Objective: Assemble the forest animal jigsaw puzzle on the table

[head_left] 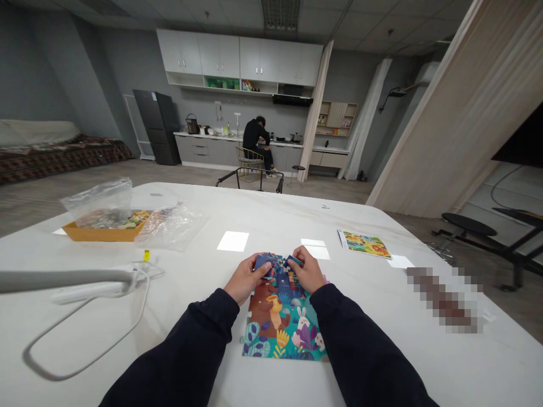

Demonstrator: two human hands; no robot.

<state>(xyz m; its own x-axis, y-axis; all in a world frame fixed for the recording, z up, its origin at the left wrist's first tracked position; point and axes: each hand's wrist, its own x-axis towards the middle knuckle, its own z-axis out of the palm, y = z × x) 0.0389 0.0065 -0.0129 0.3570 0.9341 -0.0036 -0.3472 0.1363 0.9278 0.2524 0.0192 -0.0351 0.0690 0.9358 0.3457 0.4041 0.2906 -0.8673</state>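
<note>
Puzzle (280, 328), one; right hand (310, 272) pinches one piece (294, 260)

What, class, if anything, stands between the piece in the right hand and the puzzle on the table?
Nothing visible does: the right hand holds the piece at the far edge of the puzzle. The left hand is at the far left corner, not between them.

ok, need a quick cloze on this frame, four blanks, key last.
1. The right hand pinches a puzzle piece between ____ and fingers.
2. The white, long-eared animal on the puzzle is a ____.
3. The yellow tray sits left; the picture card lies on the ____.
4. The person in the background is ____, not standing.

Key: thumb; rabbit; right; sitting.
</note>
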